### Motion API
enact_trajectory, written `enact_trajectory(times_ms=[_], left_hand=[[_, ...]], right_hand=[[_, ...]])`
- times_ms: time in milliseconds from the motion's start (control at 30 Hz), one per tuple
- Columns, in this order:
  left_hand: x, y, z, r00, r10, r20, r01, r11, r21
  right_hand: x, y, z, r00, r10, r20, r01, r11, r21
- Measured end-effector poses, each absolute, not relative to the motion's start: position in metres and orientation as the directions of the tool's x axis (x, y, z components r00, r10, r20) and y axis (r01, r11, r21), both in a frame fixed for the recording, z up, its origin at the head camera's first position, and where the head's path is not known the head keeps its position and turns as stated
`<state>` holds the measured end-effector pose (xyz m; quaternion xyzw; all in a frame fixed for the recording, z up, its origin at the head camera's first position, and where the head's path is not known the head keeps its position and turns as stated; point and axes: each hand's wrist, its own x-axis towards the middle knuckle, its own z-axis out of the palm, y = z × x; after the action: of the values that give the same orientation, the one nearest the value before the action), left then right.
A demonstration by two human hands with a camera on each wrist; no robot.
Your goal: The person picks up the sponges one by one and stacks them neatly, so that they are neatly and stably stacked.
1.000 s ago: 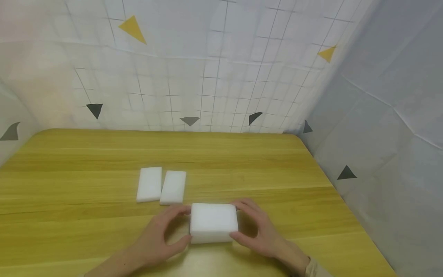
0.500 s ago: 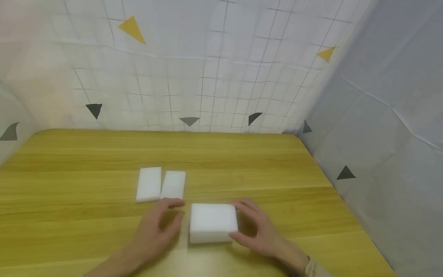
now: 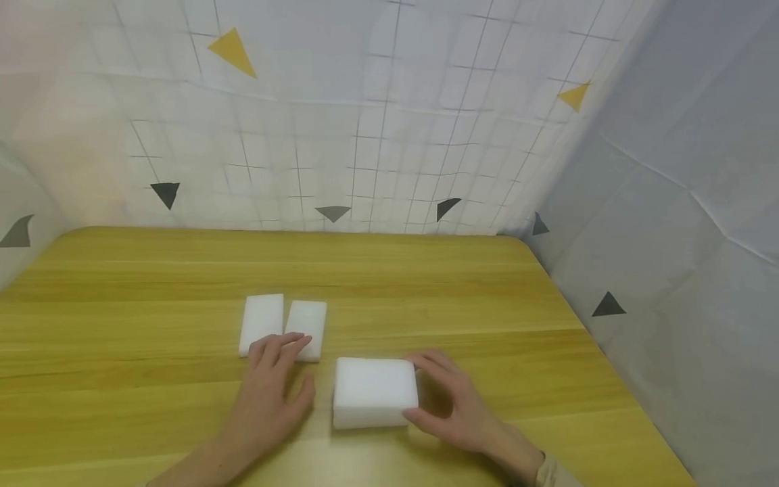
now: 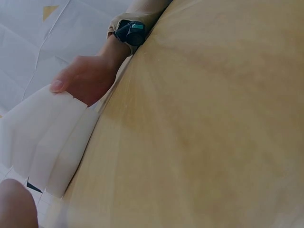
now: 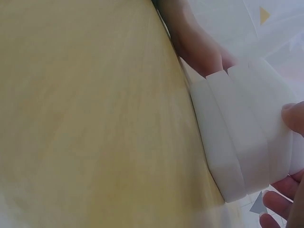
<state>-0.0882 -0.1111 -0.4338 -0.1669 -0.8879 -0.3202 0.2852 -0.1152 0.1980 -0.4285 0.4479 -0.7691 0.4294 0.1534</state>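
Several flat white sponges stand stacked in a neat pile (image 3: 374, 385) near the front of the table. My right hand (image 3: 456, 406) holds the right end of this pile, thumb at the near side and fingers at the far side. The right wrist view shows the thumb (image 5: 294, 116) pressed against the upper layers of sponge. Two more sponges lie flat, side by side, to the left behind the pile: a left sponge (image 3: 262, 316) and a right sponge (image 3: 308, 318). My left hand (image 3: 262, 396) reaches over their near ends, fingers loosely bent above the right sponge, thumb apart.
The wood-patterned table (image 3: 456, 291) extends behind and to both sides of the sponges. A pale sheet (image 3: 420, 135) with grid lines and triangles hangs along its far edge, and another grey-white sheet (image 3: 681, 203) hangs at the right.
My left hand has let go of the pile's left end and moved left and away from me, over the two loose sponges. My right hand and the pile stay in place.
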Motion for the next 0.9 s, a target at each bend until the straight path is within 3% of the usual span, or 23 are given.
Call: enact_trajectory(times_ms=[100, 267, 900], left_hand=[[-0.0869, -0.1111, -0.4342, -0.834, 0.105, 0.541, 0.411, 0.772, 0.484], [-0.0868, -0.112, -0.4358, -0.862, 0.121, 0.493, 0.382, 0.794, 0.473], [-0.0878, -0.1122, -0.4398, -0.813, 0.193, 0.549, 0.492, 0.731, 0.472]], right_hand=[[-0.1148, 0.1976, -0.4283, -0.552, -0.556, 0.621, -0.82, 0.231, -0.523], [-0.1149, 0.1974, -0.4284, -0.551, -0.558, 0.62, -0.821, 0.229, -0.524], [-0.1141, 0.1985, -0.4284, -0.571, -0.558, 0.602, -0.806, 0.243, -0.539]])
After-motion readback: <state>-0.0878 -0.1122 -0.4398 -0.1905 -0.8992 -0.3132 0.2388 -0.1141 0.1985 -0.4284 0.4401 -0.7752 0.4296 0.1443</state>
